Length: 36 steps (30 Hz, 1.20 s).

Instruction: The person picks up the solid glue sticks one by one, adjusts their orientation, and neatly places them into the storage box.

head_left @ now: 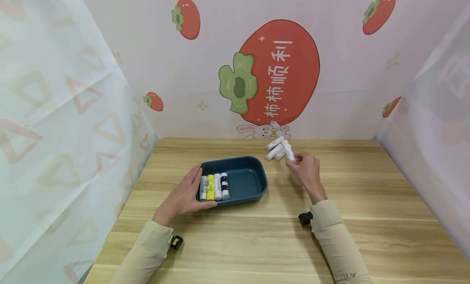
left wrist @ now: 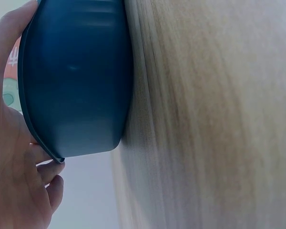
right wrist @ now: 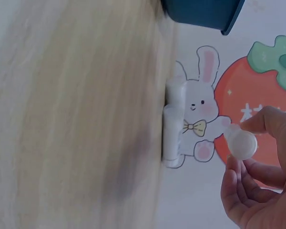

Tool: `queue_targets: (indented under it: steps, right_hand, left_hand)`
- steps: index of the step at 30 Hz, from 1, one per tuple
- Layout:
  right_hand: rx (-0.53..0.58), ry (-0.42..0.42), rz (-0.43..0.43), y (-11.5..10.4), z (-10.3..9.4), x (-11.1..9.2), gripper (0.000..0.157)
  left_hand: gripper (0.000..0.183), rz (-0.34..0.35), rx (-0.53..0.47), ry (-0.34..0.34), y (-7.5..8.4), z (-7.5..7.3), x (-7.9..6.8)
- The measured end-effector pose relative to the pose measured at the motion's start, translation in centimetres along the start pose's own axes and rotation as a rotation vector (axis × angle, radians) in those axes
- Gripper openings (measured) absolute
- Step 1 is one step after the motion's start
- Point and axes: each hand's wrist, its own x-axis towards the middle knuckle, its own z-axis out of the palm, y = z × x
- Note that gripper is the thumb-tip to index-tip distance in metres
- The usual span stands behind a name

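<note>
A dark blue tray (head_left: 258,194) sits on the table, with my left hand (head_left: 182,197) holding its left end. The thumb lies along the front rim and the fingers reach over the left rim. Side by side in the tray's left part lie a grey-white glue stick (head_left: 203,189), a yellow one (head_left: 210,187), a white one (head_left: 218,187) and a navy one (head_left: 225,186). My right hand (head_left: 309,169) pinches a white glue stick (right wrist: 242,144) between thumb and fingers, above the table. Just left of it several white glue sticks (head_left: 273,152) lie in a small heap.
The wooden table (head_left: 249,243) ends at a back wall sheet (head_left: 345,92) printed with red persimmons and a rabbit, close behind the heap. Patterned sheets (head_left: 66,125) close off both sides. The tray's right half shows bare bottom.
</note>
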Motion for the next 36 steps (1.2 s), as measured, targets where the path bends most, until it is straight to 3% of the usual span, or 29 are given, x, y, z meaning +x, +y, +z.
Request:
queue_targets:
  steps: [7, 15, 22, 36]
  right_hand:
    - [0.024, 0.01, -0.089, -2.1, -0.1, -0.6, 0.027]
    - [0.067, 0.016, -0.157, -5.1, -0.2, -1.2, 0.033]
    - [0.082, 0.02, -0.213, -7.5, 0.2, -2.0, 0.028]
    - [0.084, -0.069, -0.243, -10.6, 3.6, -4.8, 0.022]
  left_hand:
    - [0.134, 0.003, -0.006, 0.002, 0.0, 0.0, 0.0]
    - [0.133, 0.005, -0.006, 0.009, 0.1, -0.1, 0.1]
    - [0.133, -0.002, -0.01, 0.0, 0.2, -0.3, 0.1]
    - [0.135, -0.004, 0.015, 0.006, 0.1, -0.2, 0.1]
